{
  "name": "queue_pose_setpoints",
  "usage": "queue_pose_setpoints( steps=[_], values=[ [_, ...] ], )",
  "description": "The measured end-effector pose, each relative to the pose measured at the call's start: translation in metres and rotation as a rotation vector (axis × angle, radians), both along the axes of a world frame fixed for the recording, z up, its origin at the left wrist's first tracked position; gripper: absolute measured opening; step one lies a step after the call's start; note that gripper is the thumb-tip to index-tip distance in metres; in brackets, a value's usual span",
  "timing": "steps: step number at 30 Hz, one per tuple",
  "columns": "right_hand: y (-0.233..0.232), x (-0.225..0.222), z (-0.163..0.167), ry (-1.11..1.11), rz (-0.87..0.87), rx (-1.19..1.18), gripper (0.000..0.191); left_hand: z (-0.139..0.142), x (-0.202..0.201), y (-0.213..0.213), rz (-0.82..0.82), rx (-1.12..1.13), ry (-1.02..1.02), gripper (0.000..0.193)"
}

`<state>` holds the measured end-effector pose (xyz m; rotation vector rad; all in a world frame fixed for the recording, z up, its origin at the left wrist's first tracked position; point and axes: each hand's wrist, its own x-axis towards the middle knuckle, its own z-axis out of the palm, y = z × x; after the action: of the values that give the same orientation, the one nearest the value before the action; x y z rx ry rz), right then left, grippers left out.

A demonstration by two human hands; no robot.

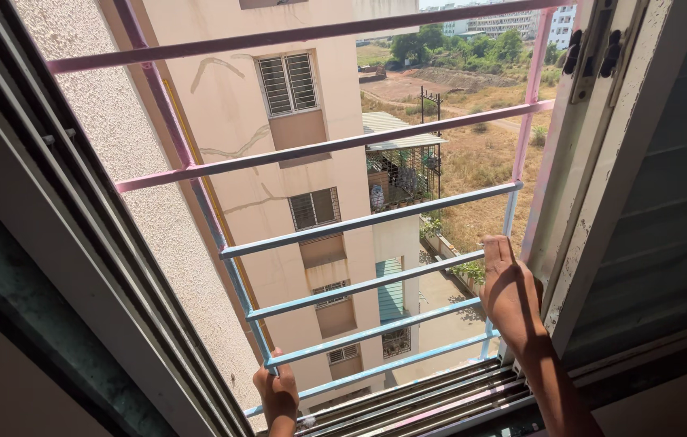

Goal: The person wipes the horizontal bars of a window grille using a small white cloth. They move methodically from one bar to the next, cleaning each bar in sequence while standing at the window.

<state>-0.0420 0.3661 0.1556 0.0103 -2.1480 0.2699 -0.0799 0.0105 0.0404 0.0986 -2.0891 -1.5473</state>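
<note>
I look out through an open window fitted with a grille of horizontal bars (372,218), pink at the top and blue lower down. My left hand (277,392) is closed around the lower end of the grille's left upright, just above the sill. My right hand (508,287) reaches up with fingers together and extended, lying against the right upright of the grille next to the window frame (594,202). Neither hand carries a loose object.
Metal sliding tracks (424,396) run along the sill between my arms. A dark sliding frame (76,243) lines the left side. Outside stand a beige apartment block (279,162), a balcony with a cage and dry ground far below.
</note>
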Motion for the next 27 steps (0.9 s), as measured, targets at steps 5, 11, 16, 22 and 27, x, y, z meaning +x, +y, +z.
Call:
queue_pose_setpoints(
  steps=[5,11,16,22,27],
  values=[
    [-0.029,0.001,-0.001,-0.235,0.053,0.010,0.063,0.000,-0.002,-0.002,-0.026,0.034,-0.051,0.058],
    [-0.026,0.018,0.025,-0.253,-0.169,-0.094,0.056,0.004,-0.007,-0.005,-0.073,-0.010,-0.154,0.050],
    [-0.053,0.012,0.020,-0.314,0.098,-0.053,0.057,0.008,-0.007,-0.007,-0.244,0.292,-0.301,0.043],
    [-0.048,0.006,0.010,-0.401,-0.133,-0.099,0.057,0.012,-0.003,-0.011,-0.339,0.299,-0.250,0.043],
    [-0.079,0.001,0.007,-0.197,0.168,-0.037,0.068,0.011,-0.003,-0.014,-0.357,0.257,-0.251,0.045]
  ],
)
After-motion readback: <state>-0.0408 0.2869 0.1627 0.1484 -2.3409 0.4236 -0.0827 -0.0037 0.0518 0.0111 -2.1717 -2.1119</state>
